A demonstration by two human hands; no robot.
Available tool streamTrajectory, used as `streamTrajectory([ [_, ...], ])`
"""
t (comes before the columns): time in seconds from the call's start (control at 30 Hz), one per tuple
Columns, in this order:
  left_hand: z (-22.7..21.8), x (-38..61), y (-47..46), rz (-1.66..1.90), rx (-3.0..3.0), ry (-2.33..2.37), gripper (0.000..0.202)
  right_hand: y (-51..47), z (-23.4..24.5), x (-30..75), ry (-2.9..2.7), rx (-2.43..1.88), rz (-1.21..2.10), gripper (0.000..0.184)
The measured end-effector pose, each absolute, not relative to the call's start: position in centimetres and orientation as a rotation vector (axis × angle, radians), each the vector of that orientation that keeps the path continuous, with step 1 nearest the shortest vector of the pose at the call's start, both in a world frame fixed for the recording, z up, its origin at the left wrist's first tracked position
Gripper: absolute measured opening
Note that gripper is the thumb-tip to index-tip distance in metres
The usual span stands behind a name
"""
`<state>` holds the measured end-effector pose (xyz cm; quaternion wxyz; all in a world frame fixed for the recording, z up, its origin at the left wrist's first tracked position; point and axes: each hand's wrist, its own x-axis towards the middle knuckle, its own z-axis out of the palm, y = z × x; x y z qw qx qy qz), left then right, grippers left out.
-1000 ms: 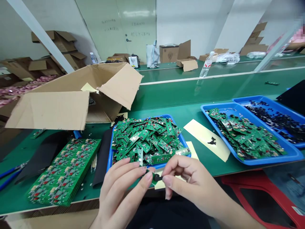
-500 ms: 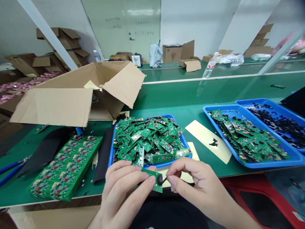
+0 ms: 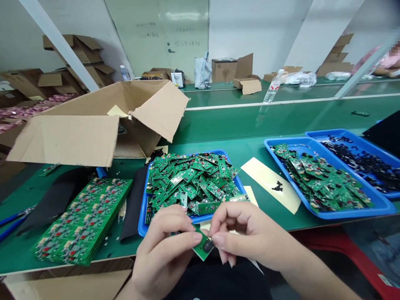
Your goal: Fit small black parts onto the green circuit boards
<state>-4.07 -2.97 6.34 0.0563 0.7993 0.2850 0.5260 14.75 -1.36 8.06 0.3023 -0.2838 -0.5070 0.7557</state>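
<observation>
My left hand (image 3: 167, 243) pinches a small green circuit board (image 3: 201, 252) between thumb and fingers, tilted over the front edge of the bench. On the board's free end sits a black oval piece (image 3: 208, 245) around a small connector. The thumb and index finger of my right hand (image 3: 239, 233) are closed at the edge of this black piece; their tips partly hide it. Just beyond both hands, a blue tray (image 3: 143, 227) is heaped with loose green boards (image 3: 193, 179).
At left lie stacked board panels (image 3: 83, 218), blue-handled pliers (image 3: 14, 221) and an open carton (image 3: 62, 137). To the right are a yellowish sheet (image 3: 265, 179) with black bits (image 3: 277, 186), a blue tray (image 3: 340, 215) of boards and another tray (image 3: 394, 193) of black parts.
The board has turned, its free end now pointing down and right. My right fingers have moved in close against the black piece, whose stretched tail no longer shows.
</observation>
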Motion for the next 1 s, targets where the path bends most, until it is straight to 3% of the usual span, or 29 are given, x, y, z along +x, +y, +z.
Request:
streamTrajectory([
  [0.23, 5.3, -3.8, -2.7, 1.467, 2.401, 0.810, 0.048, -1.3, 8.0, 14.0, -1.136, -0.618, 2.166, 0.034],
  [0.33, 5.1, -4.1, -2.4, 1.438, 2.578, 0.905, 0.058, -1.4, 8.1, 14.3, -1.170, -0.691, 2.152, 0.027],
  [0.6, 4.9, -4.1, -2.1, 1.457, 2.742, 1.127, 0.059, -2.4, 8.4, 14.1, -1.137, -0.823, 1.995, 0.017],
  [1.0, 4.8, -3.9, -2.5, 1.495, 2.678, 1.212, 0.061, -1.8, 8.1, 13.5, -1.050, -0.800, 2.054, 0.025],
])
